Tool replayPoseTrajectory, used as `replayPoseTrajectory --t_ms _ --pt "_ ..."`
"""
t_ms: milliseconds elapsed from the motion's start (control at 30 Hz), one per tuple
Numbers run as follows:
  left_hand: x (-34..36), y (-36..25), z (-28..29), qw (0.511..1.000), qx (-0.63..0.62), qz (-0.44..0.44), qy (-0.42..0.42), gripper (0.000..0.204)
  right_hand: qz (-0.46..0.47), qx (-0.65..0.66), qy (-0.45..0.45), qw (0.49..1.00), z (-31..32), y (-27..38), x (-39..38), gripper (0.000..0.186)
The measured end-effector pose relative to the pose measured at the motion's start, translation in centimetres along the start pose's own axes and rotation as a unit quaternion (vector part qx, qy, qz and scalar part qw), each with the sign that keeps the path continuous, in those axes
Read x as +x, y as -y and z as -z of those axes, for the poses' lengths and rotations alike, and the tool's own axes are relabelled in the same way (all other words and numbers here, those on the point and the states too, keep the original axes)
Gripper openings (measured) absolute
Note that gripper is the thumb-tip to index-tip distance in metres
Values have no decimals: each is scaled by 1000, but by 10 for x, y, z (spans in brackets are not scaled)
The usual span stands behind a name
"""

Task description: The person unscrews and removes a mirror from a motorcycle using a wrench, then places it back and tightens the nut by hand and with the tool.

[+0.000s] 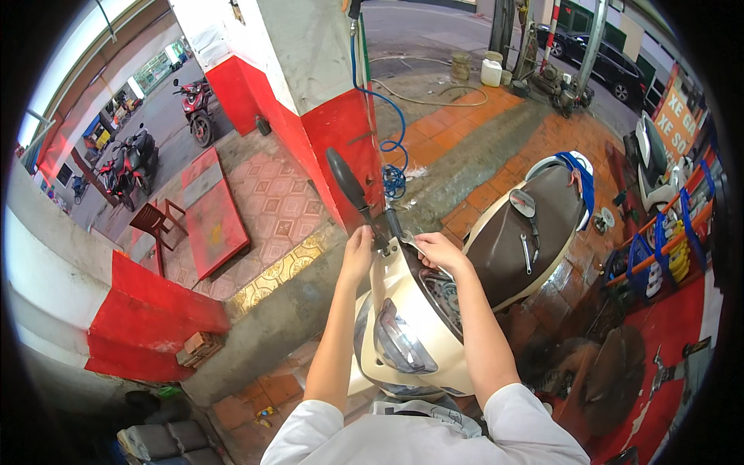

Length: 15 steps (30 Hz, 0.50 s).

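Note:
A cream scooter (pixel 387 294) stands in front of me, its headlight toward my body. My left hand (pixel 356 252) is closed around the lower stem of a black rear-view mirror (pixel 346 178) at the handlebar. In my right hand (pixel 442 254) is a silver wrench (pixel 415 245), its head close to the base of the mirror stem and the black handlebar grip (pixel 394 222). Whether the wrench sits on the nut cannot be made out. On the brown seat (pixel 496 248) lie another mirror (pixel 523 203) and a small wrench (pixel 526 254).
A red and white pillar (pixel 333 147) rises just beyond the handlebar, with a coiled blue hose (pixel 394 182) beside it. At right stands an orange rack (pixel 659 240) hung with blue straps. A brown chair (pixel 159 223) and parked motorbikes (pixel 136 163) are at left.

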<state>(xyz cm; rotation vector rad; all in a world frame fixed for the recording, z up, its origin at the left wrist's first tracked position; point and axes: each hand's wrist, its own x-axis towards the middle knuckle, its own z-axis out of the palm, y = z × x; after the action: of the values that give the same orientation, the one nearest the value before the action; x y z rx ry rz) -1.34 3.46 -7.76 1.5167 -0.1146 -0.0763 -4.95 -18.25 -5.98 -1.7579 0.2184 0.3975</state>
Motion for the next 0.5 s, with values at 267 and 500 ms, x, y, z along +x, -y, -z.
replayPoseTrajectory --t_ms 267,500 --pt "-100 -22 2 987 -76 106 98 42 57 62 41 996 -28 28 -41 54" --pt "-124 -52 7 960 -99 211 153 48 93 423 46 900 -107 14 -61 25"
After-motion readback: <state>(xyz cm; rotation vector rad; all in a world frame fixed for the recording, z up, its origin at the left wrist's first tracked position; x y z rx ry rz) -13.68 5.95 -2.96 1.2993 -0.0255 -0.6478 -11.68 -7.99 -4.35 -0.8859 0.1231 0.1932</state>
